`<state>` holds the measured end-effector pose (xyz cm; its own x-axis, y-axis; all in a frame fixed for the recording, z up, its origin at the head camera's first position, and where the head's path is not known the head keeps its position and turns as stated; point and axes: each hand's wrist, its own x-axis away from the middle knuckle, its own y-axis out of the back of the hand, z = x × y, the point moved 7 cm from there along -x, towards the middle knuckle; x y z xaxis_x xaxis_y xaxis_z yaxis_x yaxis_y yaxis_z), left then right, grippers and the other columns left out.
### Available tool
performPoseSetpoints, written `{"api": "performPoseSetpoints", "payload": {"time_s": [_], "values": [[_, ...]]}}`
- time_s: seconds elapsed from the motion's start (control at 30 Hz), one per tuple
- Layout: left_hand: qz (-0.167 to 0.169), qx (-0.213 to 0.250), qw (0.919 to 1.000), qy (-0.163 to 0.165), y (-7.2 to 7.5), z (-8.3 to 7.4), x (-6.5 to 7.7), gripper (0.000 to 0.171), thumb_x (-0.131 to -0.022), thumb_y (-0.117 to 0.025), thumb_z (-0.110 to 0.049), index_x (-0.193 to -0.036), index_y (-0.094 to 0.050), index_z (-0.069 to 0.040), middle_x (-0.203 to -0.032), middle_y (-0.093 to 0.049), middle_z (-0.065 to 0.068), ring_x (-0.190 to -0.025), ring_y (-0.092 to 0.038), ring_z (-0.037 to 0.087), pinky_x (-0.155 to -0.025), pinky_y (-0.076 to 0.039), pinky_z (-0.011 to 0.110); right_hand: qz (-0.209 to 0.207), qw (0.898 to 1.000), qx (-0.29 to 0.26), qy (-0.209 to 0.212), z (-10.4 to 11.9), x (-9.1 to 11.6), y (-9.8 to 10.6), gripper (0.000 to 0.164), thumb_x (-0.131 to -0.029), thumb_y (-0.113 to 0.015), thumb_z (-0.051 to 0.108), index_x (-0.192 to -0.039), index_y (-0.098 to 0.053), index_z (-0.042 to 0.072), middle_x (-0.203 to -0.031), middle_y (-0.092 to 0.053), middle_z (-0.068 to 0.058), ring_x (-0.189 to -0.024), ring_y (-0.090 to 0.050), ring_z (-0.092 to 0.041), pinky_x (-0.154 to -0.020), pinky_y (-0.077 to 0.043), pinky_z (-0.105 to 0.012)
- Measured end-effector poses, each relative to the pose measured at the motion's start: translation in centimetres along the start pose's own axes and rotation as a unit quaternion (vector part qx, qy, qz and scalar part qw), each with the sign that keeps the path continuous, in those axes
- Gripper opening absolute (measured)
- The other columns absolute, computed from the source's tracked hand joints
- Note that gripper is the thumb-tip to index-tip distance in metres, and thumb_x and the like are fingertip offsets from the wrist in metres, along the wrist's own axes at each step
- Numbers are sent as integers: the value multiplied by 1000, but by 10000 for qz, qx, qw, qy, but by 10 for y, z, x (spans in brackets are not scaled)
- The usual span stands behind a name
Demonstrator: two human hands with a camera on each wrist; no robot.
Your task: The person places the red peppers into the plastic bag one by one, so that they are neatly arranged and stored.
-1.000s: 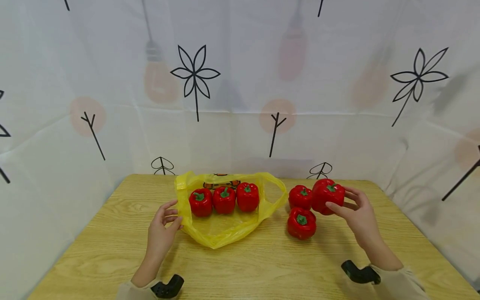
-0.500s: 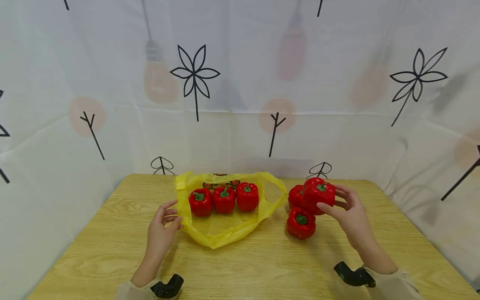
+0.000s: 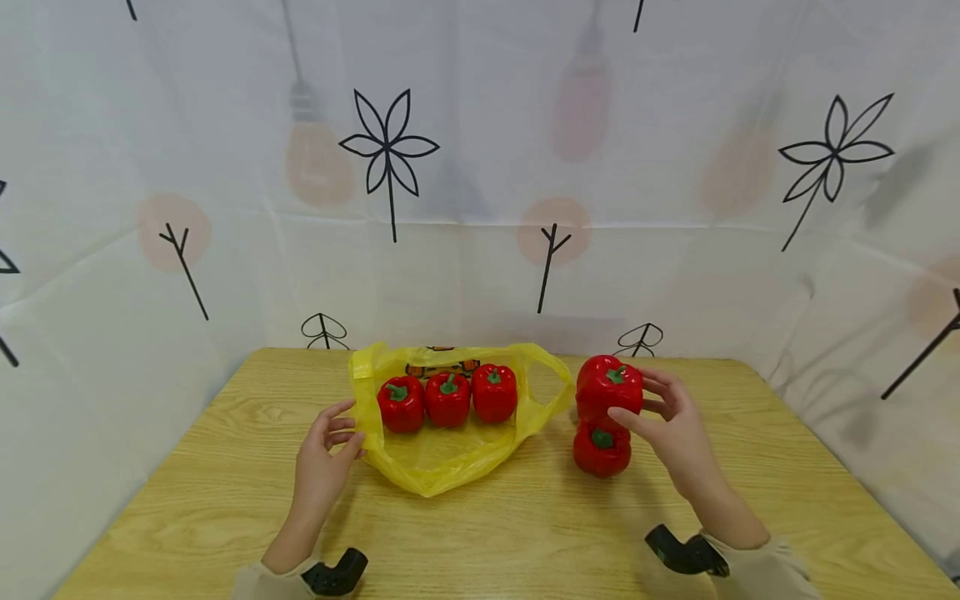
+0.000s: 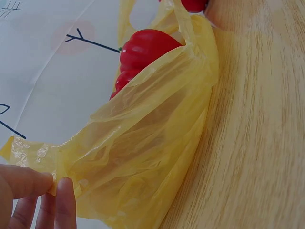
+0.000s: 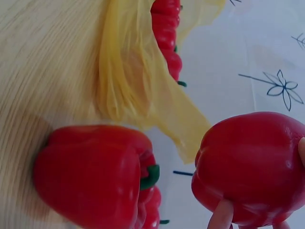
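Note:
My left hand (image 3: pixel 322 467) pinches the left side of a yellow plastic bag (image 3: pixel 431 483) between thumb and fingers; the left wrist view shows the grip on the film. Inside the open-mouthed bag, 3 red bell peppers sit in a row, such as the middle bell pepper (image 3: pixel 448 404). Right of the bag, my right hand (image 3: pixel 678 433) grips a bell pepper (image 3: pixel 609 385), raised off the table. Below it, another bell pepper (image 3: pixel 602 458) stands on the wood. A further bell pepper (image 5: pixel 153 205) shows partly behind that one in the right wrist view, largely hidden in the head view.
The wooden table (image 3: pixel 480 550) carries everything. Behind and beside it hangs a pale patterned cloth (image 3: pixel 465 175). The bag's right handle loop (image 3: pixel 558 375) stretches toward the loose peppers.
My right hand has moved left with its bell pepper, now over the two loose ones and covering the rear one in the head view. The left hand and bag stay put.

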<state>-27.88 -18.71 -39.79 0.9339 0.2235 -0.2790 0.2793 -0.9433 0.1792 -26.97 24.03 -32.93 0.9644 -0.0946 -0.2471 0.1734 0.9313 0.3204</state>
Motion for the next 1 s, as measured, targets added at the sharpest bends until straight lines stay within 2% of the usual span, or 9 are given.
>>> {"api": "performPoseSetpoints", "payload": {"time_s": [0.23,0.4,0.6,0.8,1.0], "values": [[0,-1,10000,-19,-1,-2,0,44,-87,-60,5,-127,-52,-11,-105,-52,13,-86,-56,15,-69,-56,34,174,9998,-115,-73,2,0,-15,70,-83,-71,26,-137,-32,7,-136,-39,-16,-116,-38,-32,-82,-51,-41],[-40,-19,10000,-62,0,-4,1,44,-87,-60,6,-127,-52,-9,-105,-51,14,-87,-56,18,-68,-57,33,262,9994,-169,-123,2,0,-26,69,-83,-72,24,-137,-33,8,-136,-40,-13,-116,-39,-30,-85,-49,-41],[-38,-56,10000,-26,-1,-3,1,45,-87,-60,6,-128,-52,-9,-105,-52,15,-88,-56,21,-68,-56,31,407,9980,-384,-283,1,0,-40,68,-82,-73,20,-137,-34,10,-134,-42,-12,-117,-41,-30,-91,-46,-47],[-16,-82,10000,-32,-1,-2,1,45,-87,-60,6,-128,-51,-10,-105,-52,14,-88,-56,19,-70,-56,35,492,9970,-466,-365,1,1,-57,67,-80,-75,18,-135,-37,11,-131,-43,-12,-114,-44,-30,-88,-49,-41],[-13,-96,10000,-21,-1,-1,0,46,-86,-60,6,-128,-51,-10,-105,-52,14,-88,-56,20,-69,-56,34,522,9972,-433,-325,2,1,-71,66,-78,-77,20,-132,-40,11,-128,-46,-12,-111,-45,-30,-81,-52,-37]]}}
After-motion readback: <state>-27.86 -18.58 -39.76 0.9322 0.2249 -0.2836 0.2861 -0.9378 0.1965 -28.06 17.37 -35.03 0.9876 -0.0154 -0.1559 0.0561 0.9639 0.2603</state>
